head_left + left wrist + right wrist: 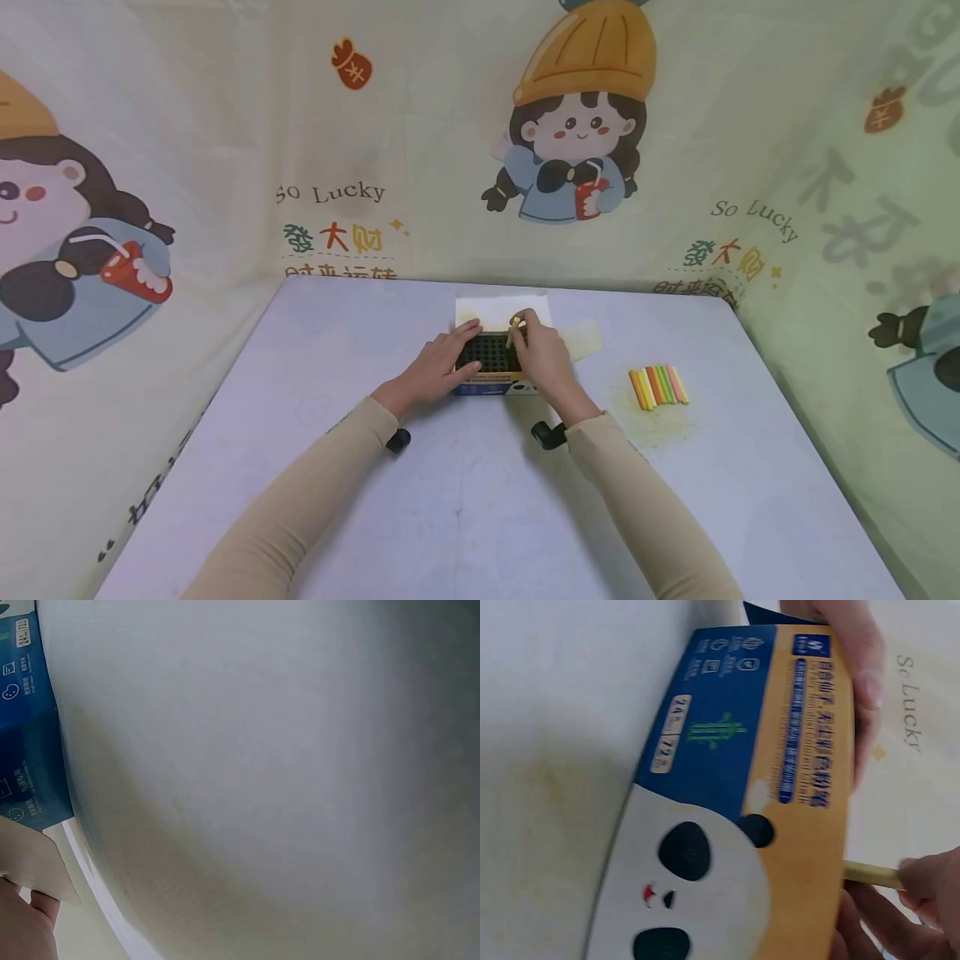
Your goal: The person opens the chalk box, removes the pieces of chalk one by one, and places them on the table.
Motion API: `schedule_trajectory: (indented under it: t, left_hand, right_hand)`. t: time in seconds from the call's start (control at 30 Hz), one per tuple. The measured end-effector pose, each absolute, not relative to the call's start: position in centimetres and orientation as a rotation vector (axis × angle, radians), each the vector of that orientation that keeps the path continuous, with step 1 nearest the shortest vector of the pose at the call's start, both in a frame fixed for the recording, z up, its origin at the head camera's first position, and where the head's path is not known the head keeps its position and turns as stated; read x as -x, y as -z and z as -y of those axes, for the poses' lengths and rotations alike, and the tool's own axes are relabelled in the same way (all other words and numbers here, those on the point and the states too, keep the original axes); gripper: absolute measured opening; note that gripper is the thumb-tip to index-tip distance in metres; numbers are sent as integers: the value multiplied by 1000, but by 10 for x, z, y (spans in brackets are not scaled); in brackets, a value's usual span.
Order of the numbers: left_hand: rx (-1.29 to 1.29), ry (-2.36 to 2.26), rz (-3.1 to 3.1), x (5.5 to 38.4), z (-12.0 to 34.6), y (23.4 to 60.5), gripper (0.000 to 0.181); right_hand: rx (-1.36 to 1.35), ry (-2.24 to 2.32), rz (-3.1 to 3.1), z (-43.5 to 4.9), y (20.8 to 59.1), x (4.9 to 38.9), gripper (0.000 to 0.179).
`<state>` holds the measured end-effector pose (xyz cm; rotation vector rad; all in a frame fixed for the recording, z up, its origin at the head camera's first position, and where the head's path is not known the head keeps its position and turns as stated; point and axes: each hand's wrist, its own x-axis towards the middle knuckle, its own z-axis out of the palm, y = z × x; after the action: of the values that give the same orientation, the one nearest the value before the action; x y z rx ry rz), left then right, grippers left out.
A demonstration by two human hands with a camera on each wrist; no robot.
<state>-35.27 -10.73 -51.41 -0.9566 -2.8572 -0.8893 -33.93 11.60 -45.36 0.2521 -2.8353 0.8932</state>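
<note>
A chalk box, blue and orange with a panda face, stands on the table with its top open. Inside it shows a black grid of holes. My left hand holds the box at its left end, thumb at the front edge and fingers toward the back. Between thumb and fingers, my right hand pinches a pale yellow chalk stick over the right part of the grid. The stick's lower end is hidden behind the box's edge in the right wrist view. In the left wrist view only the blue box end shows.
To the right lies a row of several coloured chalk sticks, with yellowish dust on the table around them. The white box flap stands behind the grid. A pale sheet lies right of the box. Printed cloth hangs around the table.
</note>
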Motion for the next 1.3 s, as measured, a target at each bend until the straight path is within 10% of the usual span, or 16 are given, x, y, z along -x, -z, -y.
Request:
schedule_trajectory:
  t: [0.53, 1.3]
  left_hand:
    - [968, 894, 2887, 351, 105, 512, 72]
    - [955, 907, 2898, 350, 108, 509, 72]
  right_hand:
    - [-29, -896, 2639, -186, 412, 321, 39]
    - [346, -948, 3002, -286, 485, 320, 49]
